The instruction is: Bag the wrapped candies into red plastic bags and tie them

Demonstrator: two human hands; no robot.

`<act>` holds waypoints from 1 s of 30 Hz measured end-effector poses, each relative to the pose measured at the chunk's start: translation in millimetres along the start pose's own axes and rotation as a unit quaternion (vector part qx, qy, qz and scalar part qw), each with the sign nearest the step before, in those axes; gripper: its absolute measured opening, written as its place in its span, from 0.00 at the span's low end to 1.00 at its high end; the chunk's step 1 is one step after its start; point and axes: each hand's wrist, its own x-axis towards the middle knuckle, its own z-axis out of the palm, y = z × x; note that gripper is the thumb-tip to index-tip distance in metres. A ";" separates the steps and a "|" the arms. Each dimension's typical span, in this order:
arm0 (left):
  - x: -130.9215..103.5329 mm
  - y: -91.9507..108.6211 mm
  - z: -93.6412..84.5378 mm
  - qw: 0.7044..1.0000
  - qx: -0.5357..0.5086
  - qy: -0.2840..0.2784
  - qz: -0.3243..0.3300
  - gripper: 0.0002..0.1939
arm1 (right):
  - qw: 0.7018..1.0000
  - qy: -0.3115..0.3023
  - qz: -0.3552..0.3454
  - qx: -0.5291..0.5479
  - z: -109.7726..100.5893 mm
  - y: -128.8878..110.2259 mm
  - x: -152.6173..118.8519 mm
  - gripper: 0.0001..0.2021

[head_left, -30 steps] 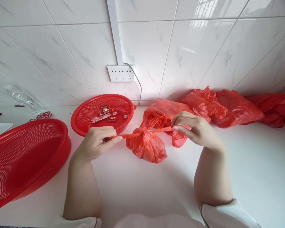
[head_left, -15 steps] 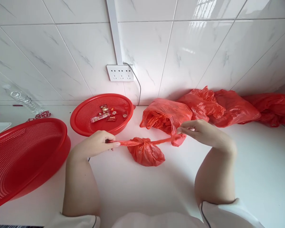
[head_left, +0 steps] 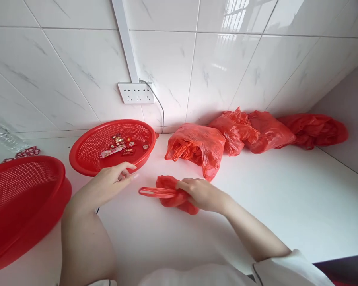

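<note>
A small red plastic bag (head_left: 167, 200) lies on the white table, one looped handle pointing left. My right hand (head_left: 199, 194) is closed on the bag's top from the right. To the left of the bag, my left hand (head_left: 117, 178) is off it, fingers apart and holding nothing, in front of the near rim of a round red basket (head_left: 86, 153). Several small wrapped snacks (head_left: 112, 151) lie in that basket. Behind my right hand sits a larger, open-mouthed red bag (head_left: 210, 145).
More red bags (head_left: 267, 131) line the wall at the right. A large red basket (head_left: 24, 198) stands at the left, with a clear plastic bottle (head_left: 4, 137) behind it. A socket strip (head_left: 136, 93) with a grey cable is on the tiled wall.
My left hand has let go of the bag's left handle. My right hand has moved left and down from the right handle onto the bag's top. The view has shifted to the right.
</note>
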 end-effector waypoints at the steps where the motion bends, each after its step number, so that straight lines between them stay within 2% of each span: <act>1: 0.4 -0.8 0.1 1.000 0.003 -0.002 0.002 0.27 | 0.999 -0.003 0.013 0.031 -9.2 7.1 -18.7 0.16; 4: 2.1 -4.6 0.0 1.000 0.014 -0.010 0.001 0.27 | 0.988 0.002 0.128 0.088 -33.8 40.9 -82.1 0.17; 6: 3.5 -6.7 0.1 1.000 0.018 -0.011 -0.001 0.26 | 0.969 0.008 0.228 0.095 -43.5 77.1 -126.6 0.17; 8: 4.6 -7.4 0.5 1.000 0.011 -0.008 0.004 0.26 | 0.937 0.038 0.340 0.068 -49.6 123.5 -170.0 0.19; 12: 4.6 -3.8 1.9 1.000 -0.001 -0.004 0.015 0.25 | 0.819 0.119 0.561 0.009 -67.3 212.8 -236.6 0.21; 14: 3.8 -1.0 2.4 1.000 0.001 -0.006 0.016 0.25 | 0.754 0.144 0.639 -0.051 -80.5 232.0 -246.6 0.22; 15: 3.4 0.4 2.6 1.000 0.004 -0.008 0.016 0.24 | 0.728 0.166 0.659 -0.092 -86.8 231.5 -243.2 0.21; 16: 3.0 1.6 2.6 1.000 0.007 -0.010 0.015 0.24 | 0.718 0.192 0.655 -0.131 -91.8 224.4 -233.9 0.19; 17: 2.7 2.7 2.7 1.000 0.010 -0.010 0.013 0.24 | 0.732 0.220 0.626 -0.153 -94.9 211.3 -219.2 0.16; 18: 2.5 3.6 2.8 1.000 0.012 -0.009 0.010 0.24 | 0.769 0.240 0.575 -0.143 -95.4 193.4 -199.7 0.14; 19: 2.4 4.4 2.8 1.000 0.011 -0.008 0.007 0.24 | 0.837 0.250 0.471 -0.123 -93.1 172.4 -176.5 0.14; 20: 2.5 5.0 3.0 1.000 0.010 -0.007 0.005 0.24 | 0.887 0.251 0.377 -0.088 -87.8 149.9 -150.9 0.14; 22: 2.7 5.8 3.4 1.000 0.007 -0.008 0.003 0.24 | 0.937 0.211 0.274 -0.040 -69.5 106.8 -97.3 0.13; 23: 2.8 6.0 3.6 1.000 0.006 -0.011 0.003 0.25 | 0.966 0.161 0.200 0.005 -57.6 88.8 -71.4 0.14; 24: 2.8 6.2 3.8 1.000 0.005 -0.014 0.004 0.25 | 0.979 0.125 0.160 0.036 -44.8 74.3 -47.0 0.15; 25: 2.7 6.3 4.0 1.000 0.005 -0.016 0.005 0.25 | 0.984 0.093 0.145 0.042 -31.9 63.6 -24.5 0.16; 26: 2.6 6.4 4.3 1.000 0.006 -0.018 0.006 0.25 | 0.981 0.087 0.170 0.010 -19.7 57.0 -4.3 0.14; 27: 2.4 6.4 4.5 1.000 0.006 -0.020 0.007 0.25 | 0.964 0.122 0.233 -0.040 -9.0 54.2 13.7 0.12; 30: 1.3 6.5 5.6 1.000 0.006 -0.023 0.015 0.24 | 0.902 0.207 0.365 -0.103 10.2 64.2 54.6 0.17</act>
